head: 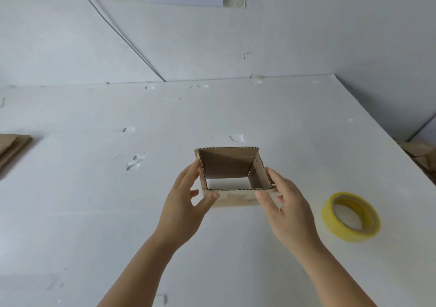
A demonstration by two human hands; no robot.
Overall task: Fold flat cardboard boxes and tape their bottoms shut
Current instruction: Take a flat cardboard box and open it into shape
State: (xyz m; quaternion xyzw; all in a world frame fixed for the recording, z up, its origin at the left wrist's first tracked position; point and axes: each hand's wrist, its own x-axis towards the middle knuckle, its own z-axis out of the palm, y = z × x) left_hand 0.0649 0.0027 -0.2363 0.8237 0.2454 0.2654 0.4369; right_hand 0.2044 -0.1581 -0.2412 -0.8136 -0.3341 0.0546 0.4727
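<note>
A small brown cardboard box (pixel 232 200) is opened into a square tube above the white table (pixel 94 188); I look down through it and see the table through its open bottom. My left hand (pixel 182 203) grips its left wall, thumb on the near face. My right hand (pixel 286 203) grips its right wall, thumb on the near face too. A yellow roll of tape (pixel 330 221) lies flat on the table to the right of my right hand, apart from it.
A stack of flat brown cardboard (pixel 11 148) lies at the table's left edge. More brown cardboard (pixel 417 155) sits past the table's right edge. Bits of clear tape are stuck on the tabletop. A wall rises behind the table.
</note>
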